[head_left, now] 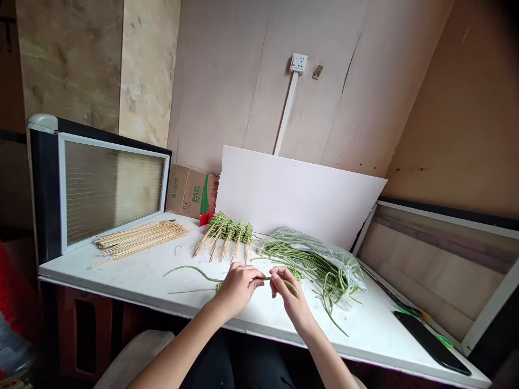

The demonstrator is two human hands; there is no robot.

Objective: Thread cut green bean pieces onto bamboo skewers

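Note:
A long green bean [192,268] runs across in front of me, its thin end trailing to the left over the table. My left hand [239,284] pinches it near the middle. On its other part, my right hand [286,292] has closed its fingers, and a short bare stretch shows between the two hands. Beside my left hand a thin skewer [190,292] points left, with a bit of green at its hidden end. Just behind my right hand lies a small green bunch [297,274], partly covered by the fingers.
Loose long beans [300,255] spill from a clear plastic bag [344,259] at right. Bean-loaded skewers [233,229] lie stacked at the back, bare skewers [141,237] to the left. A phone [432,340] rests near the right edge. A white board [292,189] and cardboard box [190,189] stand behind.

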